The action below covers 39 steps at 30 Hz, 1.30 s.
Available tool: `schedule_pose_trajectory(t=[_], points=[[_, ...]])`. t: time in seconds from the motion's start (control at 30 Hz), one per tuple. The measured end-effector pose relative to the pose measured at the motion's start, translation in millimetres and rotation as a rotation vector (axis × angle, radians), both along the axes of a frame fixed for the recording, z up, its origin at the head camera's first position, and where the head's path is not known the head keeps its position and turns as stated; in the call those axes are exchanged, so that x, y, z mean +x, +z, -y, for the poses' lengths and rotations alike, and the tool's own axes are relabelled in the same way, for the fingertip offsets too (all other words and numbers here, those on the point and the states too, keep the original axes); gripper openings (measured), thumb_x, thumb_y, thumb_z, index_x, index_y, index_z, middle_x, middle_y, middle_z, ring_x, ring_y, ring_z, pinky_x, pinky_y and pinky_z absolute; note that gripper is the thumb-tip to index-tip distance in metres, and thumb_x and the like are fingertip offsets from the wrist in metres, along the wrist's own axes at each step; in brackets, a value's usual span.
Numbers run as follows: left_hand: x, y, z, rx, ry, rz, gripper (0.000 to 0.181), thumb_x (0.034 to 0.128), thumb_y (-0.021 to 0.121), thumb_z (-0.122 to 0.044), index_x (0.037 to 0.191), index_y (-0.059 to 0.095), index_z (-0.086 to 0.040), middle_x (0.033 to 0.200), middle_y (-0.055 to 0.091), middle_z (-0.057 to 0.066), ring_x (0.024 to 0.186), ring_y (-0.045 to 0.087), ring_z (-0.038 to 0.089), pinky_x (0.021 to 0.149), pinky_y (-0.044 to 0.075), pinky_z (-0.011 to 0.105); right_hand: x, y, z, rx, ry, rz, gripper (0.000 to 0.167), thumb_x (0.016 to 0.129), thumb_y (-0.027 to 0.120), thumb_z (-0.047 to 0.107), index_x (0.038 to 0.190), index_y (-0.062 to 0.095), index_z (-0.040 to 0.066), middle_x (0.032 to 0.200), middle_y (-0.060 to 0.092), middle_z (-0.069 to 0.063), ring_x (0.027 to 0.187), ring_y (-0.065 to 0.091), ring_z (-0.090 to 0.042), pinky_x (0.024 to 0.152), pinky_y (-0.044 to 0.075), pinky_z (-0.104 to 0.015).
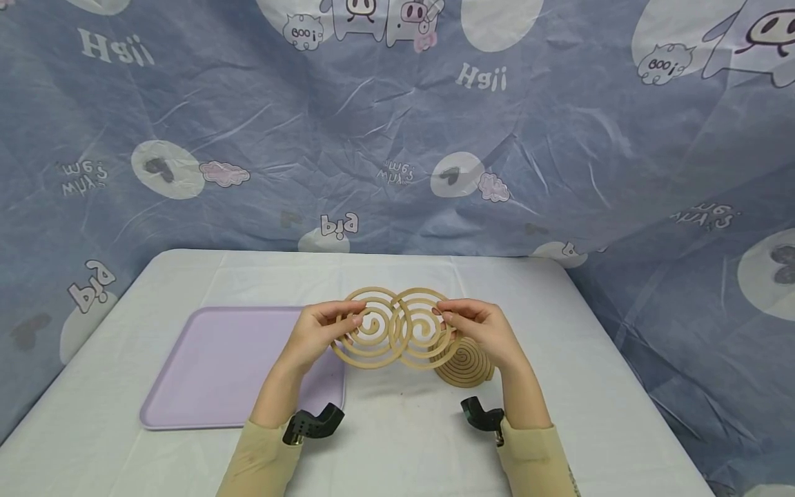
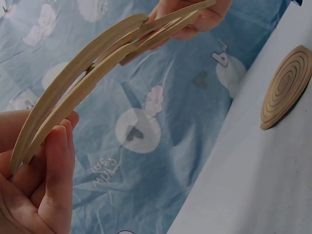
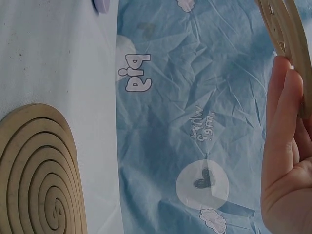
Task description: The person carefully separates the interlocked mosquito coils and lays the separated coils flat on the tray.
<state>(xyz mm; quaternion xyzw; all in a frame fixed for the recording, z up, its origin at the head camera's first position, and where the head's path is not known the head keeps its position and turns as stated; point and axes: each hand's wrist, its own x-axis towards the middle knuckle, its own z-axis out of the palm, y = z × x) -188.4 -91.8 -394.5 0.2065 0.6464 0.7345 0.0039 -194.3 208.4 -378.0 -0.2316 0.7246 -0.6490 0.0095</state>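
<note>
Above the white table, two tan mosquito coils overlap side by side, their rings crossing in the middle. My left hand (image 1: 310,338) pinches the left coil (image 1: 371,289) at its outer left side between thumb and fingers. On the far side, my right hand (image 1: 489,335) pinches the right coil (image 1: 420,290) the same way. From the left wrist view, the raised coils (image 2: 80,59) appear nearly edge-on and slightly bowed. Below the right hand, tightly wound mosquito coils (image 1: 468,366) lie flat on the table, partly covered by the held ones; how many is unclear.
A flat lilac tray (image 1: 211,373) rests on the left of the white-covered table (image 1: 397,442), partly behind the left forearm. Blue printed cloth (image 1: 373,138) hangs behind the table. Each wrist carries a black camera mount (image 1: 313,422).
</note>
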Motion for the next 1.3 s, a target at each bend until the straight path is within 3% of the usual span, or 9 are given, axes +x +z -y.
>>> schedule_pose_trajectory(t=[0.2, 0.4, 0.6, 0.93, 1.13, 1.3], points=[[-0.6, -1.5, -1.8, 0.023, 0.026, 0.000, 0.032, 0.0856, 0.066, -0.001, 0.114, 0.060, 0.012, 0.095, 0.070, 0.003, 0.061, 0.059, 0.011, 0.053, 0.052, 0.023, 0.0, 0.5, 2.3, 0.004, -0.046, 0.000, 0.027, 0.091, 0.060, 0.002, 0.113, 0.060, -0.013, 0.100, 0.069, -0.011, 0.078, 0.066, -0.020, 0.060, 0.054, -0.025], [-1.1, -2.7, -2.7, 0.031, 0.041, 0.005, 0.032, 0.0860, 0.066, -0.002, 0.114, 0.061, 0.011, 0.086, 0.069, -0.002, 0.056, 0.059, 0.012, 0.050, 0.051, 0.023, 0.7, 1.0, 4.9, 0.013, -0.083, -0.003, 0.028, 0.090, 0.061, 0.004, 0.113, 0.061, -0.012, 0.099, 0.069, -0.009, 0.077, 0.066, -0.017, 0.060, 0.053, -0.025], [-0.8, -2.5, -5.3, 0.047, 0.066, 0.020, 0.031, 0.0856, 0.067, -0.002, 0.114, 0.061, 0.011, 0.082, 0.068, -0.003, 0.056, 0.058, 0.012, 0.051, 0.051, 0.023, 1.6, 1.6, 6.5, 0.015, -0.122, 0.010, 0.027, 0.090, 0.063, 0.007, 0.111, 0.063, -0.009, 0.098, 0.070, -0.004, 0.079, 0.066, -0.023, 0.060, 0.053, -0.025], [-0.7, -1.2, -11.4, 0.082, 0.118, 0.045, 0.032, 0.0849, 0.067, 0.000, 0.113, 0.061, 0.013, 0.082, 0.069, -0.004, 0.055, 0.058, 0.011, 0.049, 0.051, 0.021, 2.7, 2.3, 8.8, -0.014, -0.149, 0.016, 0.029, 0.089, 0.065, 0.009, 0.112, 0.063, -0.008, 0.100, 0.070, -0.001, 0.078, 0.066, -0.014, 0.061, 0.054, -0.025], [0.8, -0.7, -16.3, 0.099, 0.173, 0.074, 0.032, 0.0846, 0.068, -0.001, 0.114, 0.062, 0.010, 0.083, 0.071, -0.004, 0.052, 0.059, 0.011, 0.045, 0.048, 0.020, 3.6, 3.4, 11.0, -0.033, -0.177, 0.026, 0.030, 0.089, 0.065, 0.011, 0.113, 0.063, -0.008, 0.101, 0.070, -0.001, 0.077, 0.065, -0.015, 0.060, 0.053, -0.024], [1.3, -0.6, -23.8, 0.167, 0.231, 0.087, 0.032, 0.0835, 0.067, 0.003, 0.114, 0.061, 0.010, 0.087, 0.071, -0.004, 0.050, 0.059, 0.010, 0.043, 0.047, 0.018, 2.9, 2.8, 13.2, -0.053, -0.217, 0.024, 0.030, 0.089, 0.065, 0.010, 0.112, 0.063, -0.008, 0.100, 0.070, -0.002, 0.076, 0.065, -0.013, 0.059, 0.052, -0.023]])
